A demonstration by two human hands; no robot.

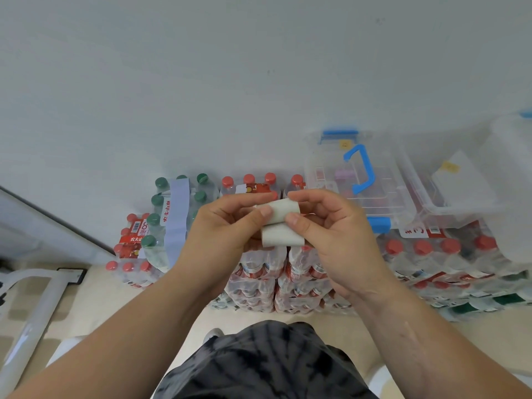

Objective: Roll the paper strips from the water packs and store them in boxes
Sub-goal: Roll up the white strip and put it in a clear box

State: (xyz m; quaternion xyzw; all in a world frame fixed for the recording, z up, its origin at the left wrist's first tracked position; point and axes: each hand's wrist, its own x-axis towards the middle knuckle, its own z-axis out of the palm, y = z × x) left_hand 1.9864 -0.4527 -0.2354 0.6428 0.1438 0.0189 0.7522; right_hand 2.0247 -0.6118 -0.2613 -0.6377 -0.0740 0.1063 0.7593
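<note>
i see both hands raised over the red-capped water packs (288, 277): left hand (227, 228) and right hand (331, 234) pinch a partly rolled white paper strip (280, 226) between thumbs and fingers; clear blue-handled box (357, 174) far right.

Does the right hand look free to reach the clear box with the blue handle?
Probably, path-wise: the box sits just beyond the right hand with nothing between. But it and the left hand pinch the paper strip.
</note>
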